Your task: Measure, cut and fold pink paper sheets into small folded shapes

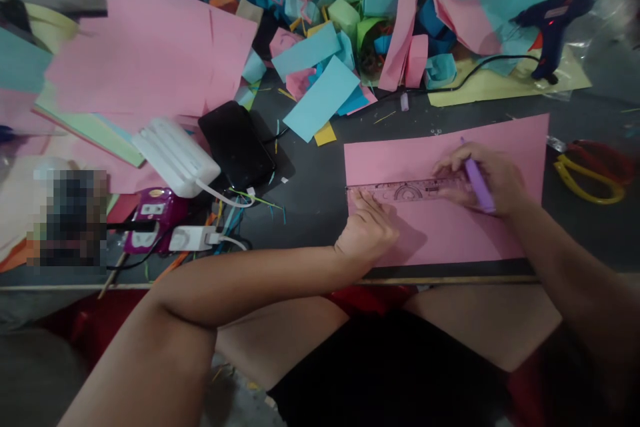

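A sheet of pink paper point(450, 233) lies flat on the dark table, with a clear ruler point(410, 191) laid across it. Fingers of my left hand point(369, 227) are stretched out and press on the ruler's left end. At the ruler's other end, my right hand point(493, 180) holds a purple pen point(479, 185) slanted between thumb and fingers. That hand's fingertips also touch the ruler.
Scissors point(593, 177) lie right of the sheet. A glue gun point(555, 30) with a lit red light stands behind them. Folded paper pieces point(345, 20) heap up at the back. A phone point(237, 143), white power bank point(175, 155) and purple extension socket point(155, 217) sit left.
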{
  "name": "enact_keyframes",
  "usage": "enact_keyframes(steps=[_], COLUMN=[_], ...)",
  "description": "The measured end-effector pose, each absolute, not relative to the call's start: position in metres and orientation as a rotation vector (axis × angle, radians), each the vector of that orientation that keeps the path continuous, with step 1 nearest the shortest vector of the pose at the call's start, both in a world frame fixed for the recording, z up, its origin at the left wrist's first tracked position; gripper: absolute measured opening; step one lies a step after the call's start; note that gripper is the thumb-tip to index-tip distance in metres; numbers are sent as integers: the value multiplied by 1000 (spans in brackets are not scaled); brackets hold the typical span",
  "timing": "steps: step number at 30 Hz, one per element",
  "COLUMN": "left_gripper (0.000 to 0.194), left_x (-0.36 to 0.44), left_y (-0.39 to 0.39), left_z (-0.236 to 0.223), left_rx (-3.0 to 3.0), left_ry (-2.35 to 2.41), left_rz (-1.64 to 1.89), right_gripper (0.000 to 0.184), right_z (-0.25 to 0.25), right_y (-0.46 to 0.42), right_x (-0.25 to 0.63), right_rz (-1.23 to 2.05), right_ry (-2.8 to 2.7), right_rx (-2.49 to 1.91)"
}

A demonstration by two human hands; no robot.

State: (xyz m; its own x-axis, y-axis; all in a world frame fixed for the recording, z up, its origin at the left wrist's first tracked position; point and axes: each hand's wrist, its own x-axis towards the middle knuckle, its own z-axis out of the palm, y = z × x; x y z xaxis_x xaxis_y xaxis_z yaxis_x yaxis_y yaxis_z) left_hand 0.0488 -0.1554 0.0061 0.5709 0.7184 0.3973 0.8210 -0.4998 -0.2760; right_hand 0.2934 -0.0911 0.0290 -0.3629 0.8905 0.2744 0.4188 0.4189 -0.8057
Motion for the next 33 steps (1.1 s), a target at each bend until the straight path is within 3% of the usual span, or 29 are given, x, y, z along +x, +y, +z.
enact_keyframes(steps=[3,7,15,18,33], left_gripper=[27,24,36,42,37], left_x=[49,48,40,38,43], left_y=[-157,-155,-157,-160,-157], left_z=[1,7,8,7,20], left_rx=[-2250,-2050,-2347,-2498,-2326], left_ry=[-1173,-1038,-1175,-1305,-1195], left_rz=[-316,-365,-349,-294,-241], right_gripper=[39,27,43,44,39], right_z=[41,47,32,30,25], right_y=[-87,-79,-80,-78,-76], right_x=[275,248,249,250,249], right_rz=[1037,1310,727,749,673], right_ry=[-1490,-1169,-1592,-1640,-1711], right_rx=[-1241,-1452,-1655,-1686,-1707])
